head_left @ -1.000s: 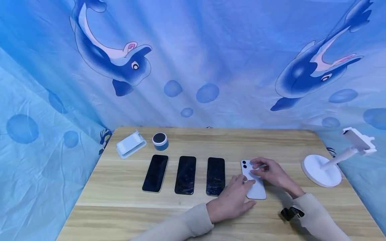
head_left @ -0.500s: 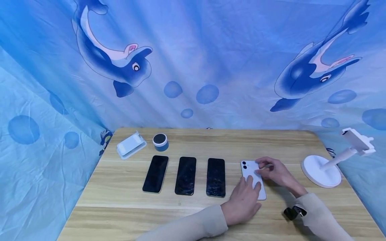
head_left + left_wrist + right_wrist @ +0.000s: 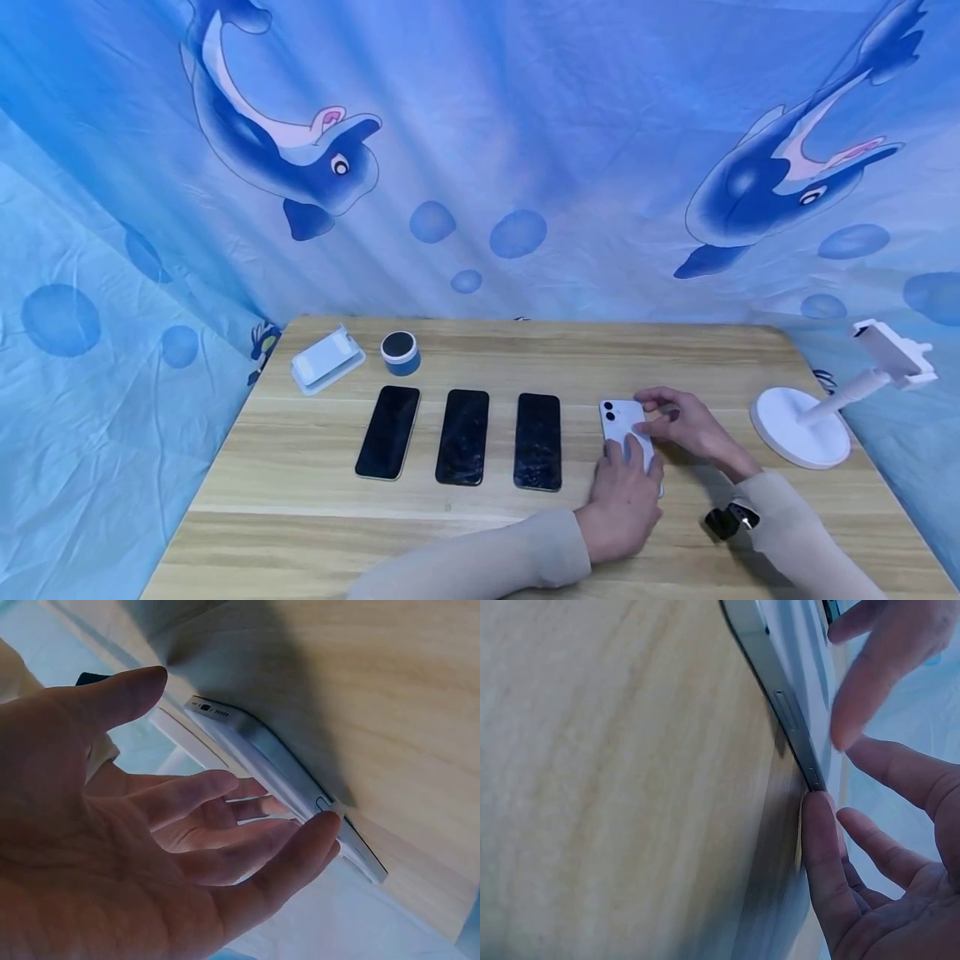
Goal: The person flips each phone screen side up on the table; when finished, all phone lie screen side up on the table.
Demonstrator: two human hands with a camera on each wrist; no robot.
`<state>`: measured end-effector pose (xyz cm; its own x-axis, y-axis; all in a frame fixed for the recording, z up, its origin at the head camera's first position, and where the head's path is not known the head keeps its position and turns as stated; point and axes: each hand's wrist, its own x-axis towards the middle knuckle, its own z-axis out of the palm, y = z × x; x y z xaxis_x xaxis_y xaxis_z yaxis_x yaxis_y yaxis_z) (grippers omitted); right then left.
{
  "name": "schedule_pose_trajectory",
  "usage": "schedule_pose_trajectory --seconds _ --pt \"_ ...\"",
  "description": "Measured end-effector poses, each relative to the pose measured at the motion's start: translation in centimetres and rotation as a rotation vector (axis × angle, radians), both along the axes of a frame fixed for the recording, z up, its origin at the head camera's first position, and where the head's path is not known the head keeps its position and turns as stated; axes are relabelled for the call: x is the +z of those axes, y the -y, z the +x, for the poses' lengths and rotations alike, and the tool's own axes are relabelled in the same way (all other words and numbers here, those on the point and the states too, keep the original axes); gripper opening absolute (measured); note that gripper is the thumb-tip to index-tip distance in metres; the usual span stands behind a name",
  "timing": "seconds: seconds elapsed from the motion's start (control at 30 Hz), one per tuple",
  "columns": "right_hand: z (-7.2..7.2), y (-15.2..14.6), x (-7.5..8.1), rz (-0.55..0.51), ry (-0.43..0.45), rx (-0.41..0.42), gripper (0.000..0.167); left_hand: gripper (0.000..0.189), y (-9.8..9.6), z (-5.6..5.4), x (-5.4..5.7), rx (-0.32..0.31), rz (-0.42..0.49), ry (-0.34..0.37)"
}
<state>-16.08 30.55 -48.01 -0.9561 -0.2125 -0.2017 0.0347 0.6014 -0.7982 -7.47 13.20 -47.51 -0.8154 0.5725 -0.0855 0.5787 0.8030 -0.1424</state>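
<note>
A white smartphone (image 3: 617, 421) lies face down on the wooden table, its two camera lenses toward the far left corner. My left hand (image 3: 624, 504) reaches over its near half, with extended fingers touching the phone. In the left wrist view, the left fingers (image 3: 300, 847) lie along its side edge. From the right, my right hand (image 3: 686, 425) touches the far right corner with loosely bent fingers. The right wrist view has one right fingertip (image 3: 819, 810) against the end of the phone's edge (image 3: 787, 712). Whether the right thumb presses the back is hard to tell.
Three dark-screened phones (image 3: 537, 442) lie in a row to the left. A folded white stand (image 3: 327, 360) and a blue round container (image 3: 401, 353) with a dark top sit at the back left. A white phone stand (image 3: 801, 427) with a round base rises at the right.
My left hand has shifted right, from the phone's left side onto its near half. The right hand has slid slightly right, toward the phone's far right corner. The phone stays about in place.
</note>
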Motion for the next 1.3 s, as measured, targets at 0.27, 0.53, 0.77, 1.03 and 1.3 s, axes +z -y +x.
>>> schedule_pose_trajectory --seconds 0.27,0.53,0.77,1.03,1.3 --pt "-0.4 0.2 0.2 0.070 -0.001 0.004 0.059 0.064 -0.8 -0.5 0.2 -0.021 -0.021 -0.036" --pt "-0.8 0.0 0.1 0.122 0.007 -0.012 0.055 0.060 -1.2 -0.9 0.2 -0.032 -0.046 -0.010" --pt "-0.8 0.0 0.0 0.126 0.001 -0.006 0.055 0.053 -1.5 -1.2 0.1 -0.059 -0.038 0.004" --pt "-0.6 0.0 -0.1 0.123 -0.003 -0.002 0.054 0.045 -1.6 -1.2 0.3 -0.067 -0.034 -0.029" --pt "-0.4 0.2 -0.1 0.085 0.000 0.008 0.053 0.041 -1.5 -1.3 0.4 -0.098 -0.041 -0.024"
